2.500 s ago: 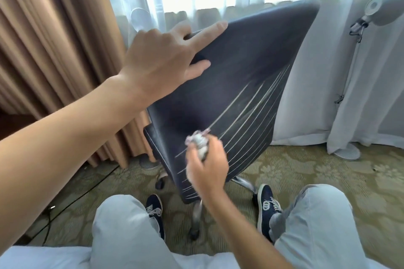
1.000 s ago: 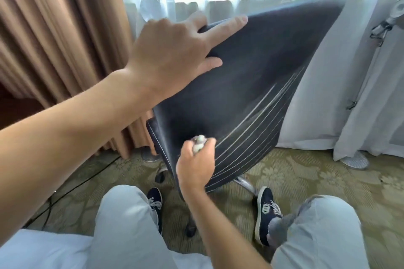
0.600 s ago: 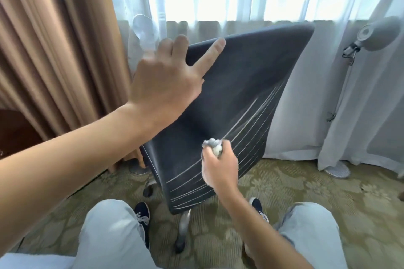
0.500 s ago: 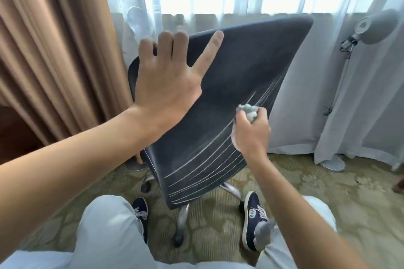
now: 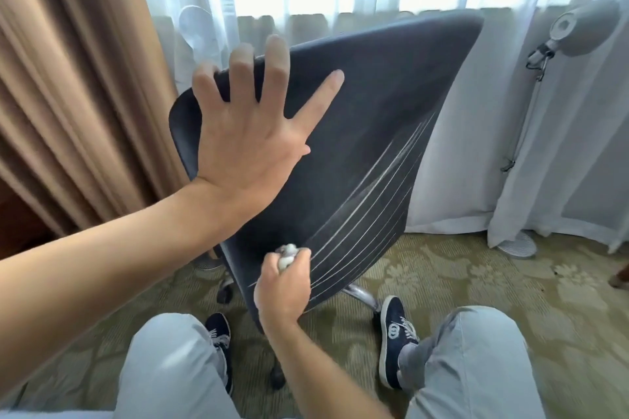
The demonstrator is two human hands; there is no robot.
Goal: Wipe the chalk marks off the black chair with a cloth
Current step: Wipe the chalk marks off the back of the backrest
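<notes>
So the black chair (image 5: pixel 357 105) fills the middle of the frame, chalk marks (image 5: pixel 367 214) streaking its lower right. Left hand (image 5: pixel 252 143) is spread flat against the upper left of the backrest, holding nothing. Right hand (image 5: pixel 284 286) is fisted around a balled-up cloth (image 5: pixel 287 253), pressed low center.

We observed a matt, finely woven fabric on the black chair (image 5: pixel 357 105), streaked with powdery chalk marks (image 5: pixel 367 214); its base (image 5: pixel 360 292) was polished metal. The cloth (image 5: pixel 287 253) looked soft and crumpled. The carpet (image 5: pixel 476 282) was low-pile and patterned, the curtain (image 5: pixel 68 78) smooth and faintly lustrous.
</notes>
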